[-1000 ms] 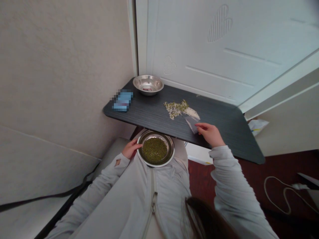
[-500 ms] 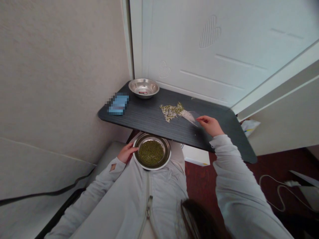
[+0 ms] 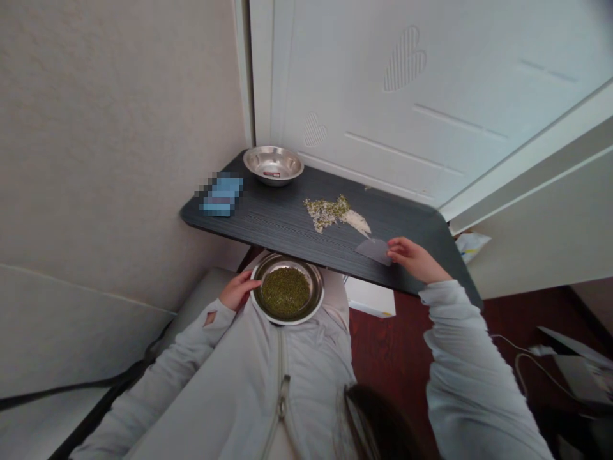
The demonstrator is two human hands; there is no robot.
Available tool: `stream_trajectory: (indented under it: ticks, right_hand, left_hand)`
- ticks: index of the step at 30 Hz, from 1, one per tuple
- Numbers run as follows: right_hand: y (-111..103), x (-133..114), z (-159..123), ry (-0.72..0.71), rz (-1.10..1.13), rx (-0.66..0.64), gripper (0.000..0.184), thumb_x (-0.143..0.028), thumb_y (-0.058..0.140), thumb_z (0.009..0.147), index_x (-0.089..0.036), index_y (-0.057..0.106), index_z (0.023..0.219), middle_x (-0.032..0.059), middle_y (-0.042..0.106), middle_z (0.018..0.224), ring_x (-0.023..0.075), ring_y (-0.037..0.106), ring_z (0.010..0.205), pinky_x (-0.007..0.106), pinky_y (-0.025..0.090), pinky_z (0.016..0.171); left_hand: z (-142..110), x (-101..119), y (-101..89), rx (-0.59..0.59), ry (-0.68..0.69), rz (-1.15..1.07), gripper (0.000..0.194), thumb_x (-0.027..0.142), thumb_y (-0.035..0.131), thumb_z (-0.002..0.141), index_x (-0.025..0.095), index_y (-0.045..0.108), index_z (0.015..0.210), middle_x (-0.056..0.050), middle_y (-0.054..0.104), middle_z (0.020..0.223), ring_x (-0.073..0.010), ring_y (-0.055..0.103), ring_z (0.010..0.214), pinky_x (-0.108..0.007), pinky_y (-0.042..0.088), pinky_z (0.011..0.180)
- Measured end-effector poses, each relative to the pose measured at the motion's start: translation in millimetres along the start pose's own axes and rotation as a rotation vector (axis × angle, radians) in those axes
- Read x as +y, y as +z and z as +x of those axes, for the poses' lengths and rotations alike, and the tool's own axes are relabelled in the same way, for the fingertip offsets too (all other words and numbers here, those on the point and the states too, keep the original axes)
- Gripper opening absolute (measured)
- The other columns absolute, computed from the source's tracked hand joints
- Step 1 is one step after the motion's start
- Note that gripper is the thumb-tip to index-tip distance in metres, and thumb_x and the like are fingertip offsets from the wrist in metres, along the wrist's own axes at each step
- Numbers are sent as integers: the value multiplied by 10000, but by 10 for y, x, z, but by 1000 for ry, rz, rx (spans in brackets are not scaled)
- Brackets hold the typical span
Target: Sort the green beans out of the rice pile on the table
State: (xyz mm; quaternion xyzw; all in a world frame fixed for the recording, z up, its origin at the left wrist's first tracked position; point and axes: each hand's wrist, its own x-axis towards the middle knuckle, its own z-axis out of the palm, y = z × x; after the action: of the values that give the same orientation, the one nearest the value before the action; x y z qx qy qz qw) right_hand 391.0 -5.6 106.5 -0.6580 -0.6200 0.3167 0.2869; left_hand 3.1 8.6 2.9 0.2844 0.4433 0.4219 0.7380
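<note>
grips the rim of a metal bowl with the left hand, thumb laid over the edge and fingers against the outside. rests this bowl on the lap, just below the front edge of the dark table, with green beans spread across its bottom. pinches a thin grey plastic card between thumb and fingertips of the right hand, near the table's front edge; cannot tell card touching tabletop from card just above it. has a patch of white grains just beyond the card, meeting a mixed green and white pile to its left. has a second metal bowl at the back of the table, and a blurred blue thing near the left end.
</note>
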Motion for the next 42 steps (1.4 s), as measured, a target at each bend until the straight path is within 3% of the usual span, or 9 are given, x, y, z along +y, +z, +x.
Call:
stream_trajectory:
  ticks: [5, 10, 15, 21, 32, 42]
  right_hand:
    - [-6, 31, 396, -16, -60, 115, 215, -258, 519, 602, -178, 467, 795, -24, 506, 624, 88, 459, 548, 250, 359, 558]
    - [67, -62, 560, -13, 85, 192, 220, -235, 524, 573, -172, 465, 776, -42, 490, 572, 72, 442, 493, 227, 357, 515]
    - [429, -273, 715, -84, 172, 283, 209, -227, 483, 591, -177, 444, 790, -54, 462, 561, 69, 416, 475, 216, 348, 497]
    - [897, -479, 872, -119, 2, 505, 198, -233, 418, 639, -170, 477, 818, -5, 496, 656, 106, 455, 582, 252, 363, 586]
    - [1169, -693, 808, -179, -155, 454, 240, -203, 384, 656, -179, 503, 864, 14, 540, 676, 137, 472, 582, 265, 357, 581]
    - [1238, -740, 724, -293, 120, 242, 209, -220, 410, 647, -174, 493, 833, -21, 501, 651, 83, 442, 543, 222, 365, 569]
  left_hand:
    - [-9, 10, 0, 24, 16, 18, 418, 193, 673, 450, 121, 574, 850, -49, 643, 720, -232, 571, 762, -357, 392, 764]
    - [-20, 28, 7, 18, 17, 32, 452, 212, 680, 441, 110, 568, 867, -50, 642, 715, -235, 566, 773, -355, 386, 766]
    - [-23, 25, 2, 12, 20, 26, 448, 218, 681, 442, 104, 571, 861, -52, 642, 698, -236, 571, 751, -351, 391, 749]
    - [-30, 25, -7, 16, 20, 9, 422, 200, 677, 446, 111, 574, 845, -50, 641, 696, -227, 572, 748, -341, 390, 744]
    - [-41, 46, -12, 15, 23, 20, 377, 192, 672, 458, 115, 582, 816, -46, 640, 696, -221, 568, 759, -334, 379, 757]
    - [-72, 75, 30, 7, 34, 34, 360, 196, 665, 459, 120, 589, 803, -43, 641, 689, -224, 565, 777, -336, 381, 754]
